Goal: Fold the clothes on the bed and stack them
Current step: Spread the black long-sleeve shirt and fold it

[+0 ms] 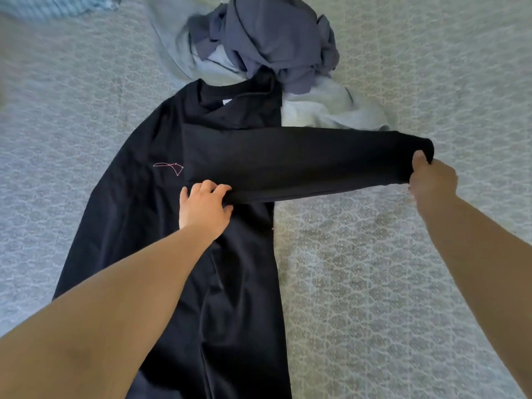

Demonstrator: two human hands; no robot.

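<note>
Head view. My black long-sleeved shirt (161, 226) lies flat on the patterned bedspread (388, 283), collar toward 12 o'clock and hem toward 6 o'clock, its small pink line emblem (169, 167) at 9 o'clock of the fold. One sleeve (302, 162) is stretched across the body toward 3 o'clock. My left hand (204, 207) has its fingers curled into the lower edge of the sleeve where it crosses the body, gripping and pinning it. My right hand (431, 180) pinches the cuff end, thumb on top, holding it slightly off the bedspread.

The unfolded pile (273, 44) of blue-grey and pale blue garments sits at 12 o'clock, touching the collar.

Risks, as I judge them: pulling the cuff too hard toward 3 o'clock would drag the whole body sideways and undo the flat lay; letting go with my left hand too soon would let the fold line slip and crease crookedly; the pile at 12 o'clock may snag the collar; the smooth cloth could bunch under my left forearm (100, 312).
</note>
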